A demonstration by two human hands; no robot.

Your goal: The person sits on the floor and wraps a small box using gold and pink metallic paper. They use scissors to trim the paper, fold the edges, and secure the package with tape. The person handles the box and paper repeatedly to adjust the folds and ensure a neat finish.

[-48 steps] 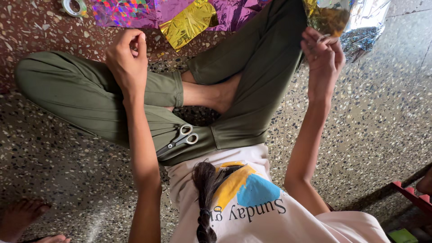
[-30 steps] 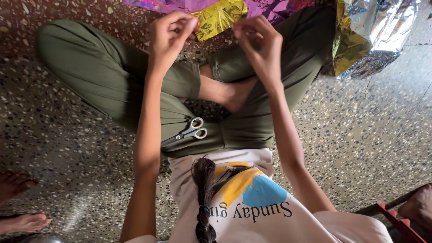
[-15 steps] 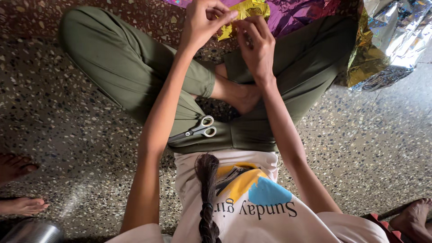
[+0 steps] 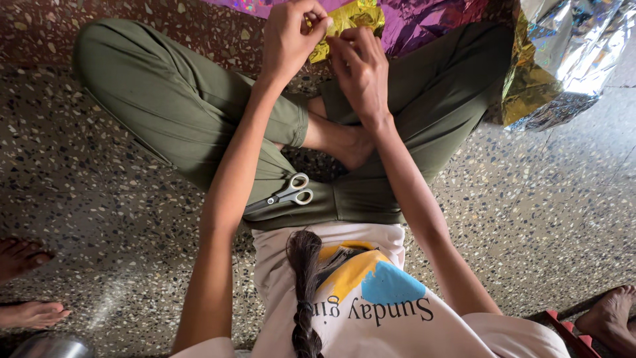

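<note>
Sat cross-legged on a speckled terrazzo floor (image 4: 543, 199), in olive-green trousers (image 4: 172, 106). Worked both hands close together at the top of the view, over the crossed shins. Left hand (image 4: 289, 41) curled narrow, thumb and fingertips pinched on the edge of a small piece of gold foil (image 4: 351, 16). Right hand (image 4: 360, 69) raised just beside it, fingertips meeting the left hand's at the same crumpled gold piece; could not tell exactly how much of the foil lay inside either grip, since the fingers covered the near edge. Could not make out the far edge of the gold piece either, cut off by the top of the frame.

Lay under and behind the gold piece: a sheet of purple foil (image 4: 430, 20), also cropped at the top. Sat further to the right, against the knee: a crumpled heap of silver and gold foil (image 4: 563, 59), partly out of view.

Rested on the lap, near the trouser waist: a pair of scissors (image 4: 281, 197) with grey handles, blades closed and partly hidden by the left forearm. Hung down over a pale printed T-shirt (image 4: 371, 311): a dark braid (image 4: 305, 292).

Showed at the left edge: another person's bare feet (image 4: 26, 285); at the bottom left corner, a bit of round metal vessel (image 4: 53, 346), mostly cut off. Showed at the bottom right: one more bare foot (image 4: 613, 318) beside a red object (image 4: 570, 335), too cropped to identify.
</note>
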